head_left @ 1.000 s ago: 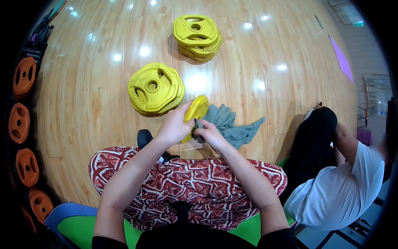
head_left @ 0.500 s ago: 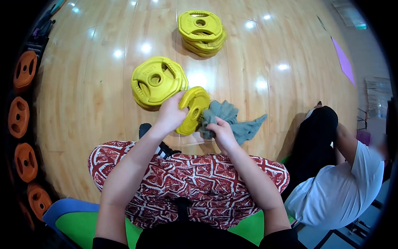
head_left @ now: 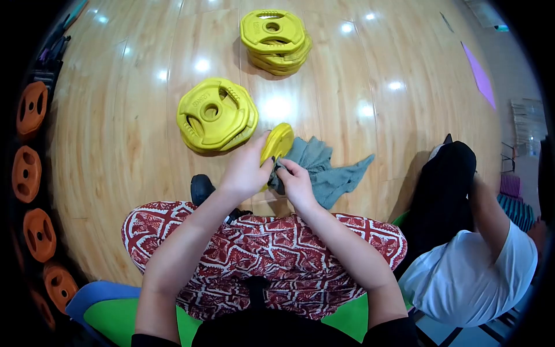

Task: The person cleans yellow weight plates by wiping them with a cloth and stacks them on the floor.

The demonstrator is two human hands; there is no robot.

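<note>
My left hand (head_left: 247,169) grips a yellow weight plate (head_left: 278,141), which stands nearly edge-on above the floor in front of my knees. Bunched in my right hand (head_left: 296,184) is a grey-green cloth (head_left: 317,165), pressed near the plate's lower right side. The rest of the cloth spreads out to the right and hangs or lies at the floor. Just left of the held plate is a short stack of yellow weight plates (head_left: 196,124). Part of the held plate is hidden behind my fingers.
A taller stack of yellow plates (head_left: 283,58) stands farther off on the wooden floor (head_left: 139,162). Orange plates (head_left: 26,173) line a rack at the left. At the right sits another person in a white shirt (head_left: 471,277). A purple mat (head_left: 478,75) lies beyond.
The held plate has turned from showing its face to nearly edge-on. My right hand has moved left with the cloth, closer to my left hand.
</note>
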